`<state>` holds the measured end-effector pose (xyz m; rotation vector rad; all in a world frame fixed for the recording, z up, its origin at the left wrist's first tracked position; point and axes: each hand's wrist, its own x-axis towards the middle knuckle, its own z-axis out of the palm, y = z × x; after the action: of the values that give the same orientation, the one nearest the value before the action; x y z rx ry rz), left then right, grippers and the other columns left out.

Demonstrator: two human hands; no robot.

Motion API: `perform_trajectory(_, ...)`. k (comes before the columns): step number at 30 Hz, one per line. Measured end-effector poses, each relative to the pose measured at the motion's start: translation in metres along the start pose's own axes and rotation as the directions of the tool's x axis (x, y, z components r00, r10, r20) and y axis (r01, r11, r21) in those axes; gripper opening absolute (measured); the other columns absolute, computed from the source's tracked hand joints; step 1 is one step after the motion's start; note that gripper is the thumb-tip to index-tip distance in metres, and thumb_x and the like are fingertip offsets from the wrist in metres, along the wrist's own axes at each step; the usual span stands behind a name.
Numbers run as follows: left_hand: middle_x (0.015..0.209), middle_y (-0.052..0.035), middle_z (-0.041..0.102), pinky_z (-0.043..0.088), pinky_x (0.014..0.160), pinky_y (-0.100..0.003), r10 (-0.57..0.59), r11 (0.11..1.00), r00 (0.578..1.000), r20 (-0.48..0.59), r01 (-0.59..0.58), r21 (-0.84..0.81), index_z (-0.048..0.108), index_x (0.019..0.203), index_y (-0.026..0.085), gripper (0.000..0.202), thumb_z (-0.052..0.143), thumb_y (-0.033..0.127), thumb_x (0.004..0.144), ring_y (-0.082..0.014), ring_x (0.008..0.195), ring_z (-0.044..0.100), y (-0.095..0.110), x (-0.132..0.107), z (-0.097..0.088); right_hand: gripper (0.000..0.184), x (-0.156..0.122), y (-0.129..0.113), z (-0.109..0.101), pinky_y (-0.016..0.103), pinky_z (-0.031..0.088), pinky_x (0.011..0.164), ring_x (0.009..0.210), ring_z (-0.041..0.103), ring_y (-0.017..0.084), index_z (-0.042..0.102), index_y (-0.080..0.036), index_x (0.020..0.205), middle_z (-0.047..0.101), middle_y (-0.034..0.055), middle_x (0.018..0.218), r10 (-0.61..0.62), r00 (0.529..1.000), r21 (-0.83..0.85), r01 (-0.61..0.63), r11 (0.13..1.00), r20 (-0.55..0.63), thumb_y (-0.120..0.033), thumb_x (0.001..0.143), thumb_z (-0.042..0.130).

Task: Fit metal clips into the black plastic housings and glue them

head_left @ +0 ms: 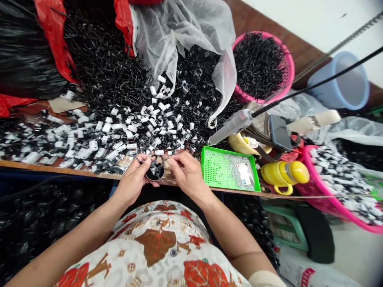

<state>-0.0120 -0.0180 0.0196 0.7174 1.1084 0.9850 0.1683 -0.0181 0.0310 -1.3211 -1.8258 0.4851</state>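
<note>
Over the front edge of the bench, my left hand [136, 175] is closed around a small round black part [156, 171], dark and cup-like, with pieces standing up inside it. My right hand [188, 172] is pinched at its right side, thumb and forefinger together near the rim. Whatever lies between those fingertips is too small to make out. Just beyond both hands, white blocks with black parts [131, 128] lie in a loose spread. Right of my right hand sits a green tray [206, 183] holding many tiny metal pieces.
A grey electric screwdriver [231, 125] hangs slanting over the tray. Behind are heaps of black parts [98, 59] and a pink basket [289, 67]. A yellow cup [277, 175], a phone [279, 132] and another pink basket [321, 199] stand to the right.
</note>
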Motion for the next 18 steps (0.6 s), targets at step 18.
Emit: perform_trajectory(18,0.069,0.0052,0.054,0.03,0.028,-0.016,0.01,0.988,0.994,-0.112,0.008,0.157,0.056,0.095,0.025,0.029,0.059,0.054,0.092,-0.0073,0.036,0.043,0.004,-0.001,-0.016,0.026,-0.023,-0.012,0.024,0.03,0.055,0.079,0.085,0.07,0.017,0.066,-0.019,0.118,0.076,0.0074,0.099,-0.027,0.97,0.018,0.023,1.0,0.241,-0.035,0.104,0.05)
